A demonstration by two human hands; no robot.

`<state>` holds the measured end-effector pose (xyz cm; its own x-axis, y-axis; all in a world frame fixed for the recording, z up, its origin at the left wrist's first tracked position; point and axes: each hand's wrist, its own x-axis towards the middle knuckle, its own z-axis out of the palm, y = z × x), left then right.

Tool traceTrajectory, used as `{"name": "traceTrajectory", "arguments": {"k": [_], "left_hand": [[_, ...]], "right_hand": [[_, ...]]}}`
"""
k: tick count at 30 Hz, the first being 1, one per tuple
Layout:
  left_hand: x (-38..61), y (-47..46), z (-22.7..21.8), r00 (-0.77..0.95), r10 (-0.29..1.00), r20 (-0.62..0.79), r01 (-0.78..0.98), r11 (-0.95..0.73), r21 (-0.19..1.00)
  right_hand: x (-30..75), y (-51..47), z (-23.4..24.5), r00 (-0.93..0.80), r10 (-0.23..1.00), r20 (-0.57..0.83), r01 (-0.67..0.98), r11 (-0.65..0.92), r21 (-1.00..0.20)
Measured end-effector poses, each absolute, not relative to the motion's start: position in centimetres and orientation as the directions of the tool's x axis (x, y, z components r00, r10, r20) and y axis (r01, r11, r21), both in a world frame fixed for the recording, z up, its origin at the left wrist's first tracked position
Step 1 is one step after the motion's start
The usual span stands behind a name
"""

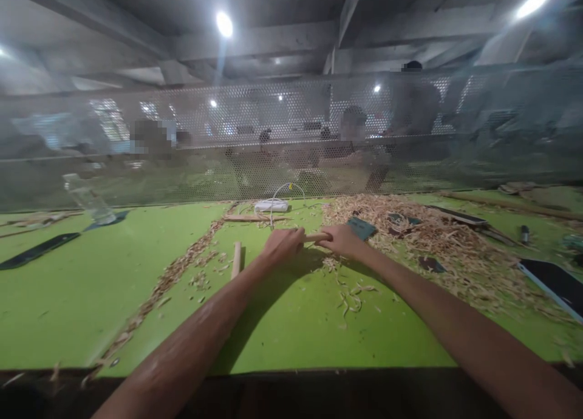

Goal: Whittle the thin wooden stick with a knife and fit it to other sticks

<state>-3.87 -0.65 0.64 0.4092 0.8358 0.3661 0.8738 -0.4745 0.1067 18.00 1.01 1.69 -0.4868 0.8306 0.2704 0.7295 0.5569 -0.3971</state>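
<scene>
Out over the green table, my left hand and my right hand are closed on the two ends of a short wooden stick. It lies roughly level between them, and my fingers hide its ends. Beneath and just in front of my right hand are thin curled wood shavings. To the left of my left arm rests another wooden stick. A dark green sheet, perhaps sandpaper, sits just beyond my right hand.
A white power strip with a cable stands behind my hands. Shavings form a large heap at right. Phones lie right and left; a clear bottle stands left. A perforated metal screen closes the back, people behind it.
</scene>
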Motion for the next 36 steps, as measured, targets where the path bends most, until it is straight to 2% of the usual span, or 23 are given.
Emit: {"name": "traceTrajectory", "arguments": {"k": [2, 4, 8, 12, 14, 16, 18, 21, 23, 24, 27, 31, 33, 36], "left_hand": [[-4.1, -0.6, 1.0, 0.384, 0.836, 0.393, 0.893, -0.444, 0.071], [-4.2, -0.7, 1.4, 0.330, 0.822, 0.464, 0.919, -0.391, 0.039], [-4.1, -1.4, 1.9, 0.333, 0.733, 0.593, 0.933, -0.348, -0.094], [-3.3, -1.9, 1.6, 0.421, 0.701, 0.575, 0.901, -0.399, -0.172], [-2.9, -2.0, 1.4, 0.429, 0.735, 0.525, 0.899, -0.403, -0.171], [-2.4, -2.2, 1.3, 0.403, 0.794, 0.454, 0.913, -0.379, -0.148], [-2.1, -2.3, 1.4, 0.365, 0.846, 0.388, 0.930, -0.346, -0.122], [-1.7, -2.5, 1.7, 0.345, 0.876, 0.337, 0.938, -0.331, -0.099], [-1.7, -2.5, 2.0, 0.351, 0.877, 0.329, 0.936, -0.340, -0.094], [-1.8, -2.5, 2.1, 0.355, 0.874, 0.332, 0.934, -0.344, -0.095], [-2.2, -2.4, 2.4, 0.391, 0.863, 0.319, 0.920, -0.377, -0.108], [-2.9, -2.1, 2.0, 0.492, 0.823, 0.283, 0.871, -0.465, -0.158], [-3.2, -1.8, 1.7, 0.521, 0.797, 0.305, 0.853, -0.491, -0.175], [-3.5, -1.3, 1.2, 0.555, 0.741, 0.379, 0.827, -0.540, -0.155]], "right_hand": [[18.1, 1.1, 1.9, -0.479, 0.851, 0.214, 0.697, 0.517, -0.496], [18.2, 0.9, 2.3, -0.504, 0.858, 0.102, 0.640, 0.450, -0.623], [18.3, -0.2, 3.5, -0.572, 0.807, -0.144, 0.518, 0.219, -0.827], [18.3, -0.7, 3.8, -0.609, 0.738, -0.289, 0.419, -0.010, -0.908], [18.1, -0.8, 3.5, -0.603, 0.739, -0.299, 0.425, -0.019, -0.905], [17.6, -1.0, 3.2, -0.564, 0.779, -0.275, 0.504, 0.061, -0.862], [16.8, -1.4, 2.9, -0.448, 0.877, -0.175, 0.651, 0.186, -0.736], [15.5, -2.2, 2.5, -0.276, 0.949, 0.149, 0.881, 0.312, -0.356], [14.7, -2.7, 2.5, -0.297, 0.902, 0.314, 0.929, 0.349, -0.125], [14.4, -2.8, 2.5, -0.326, 0.881, 0.342, 0.929, 0.366, -0.057], [13.9, -2.8, 2.4, -0.344, 0.905, 0.252, 0.933, 0.359, -0.017], [14.2, -2.8, 2.3, -0.370, 0.923, 0.102, 0.918, 0.381, -0.114], [14.7, -2.9, 2.4, -0.407, 0.908, 0.102, 0.895, 0.419, -0.154], [15.3, -2.8, 2.6, -0.444, 0.884, 0.146, 0.889, 0.455, -0.052]]}}
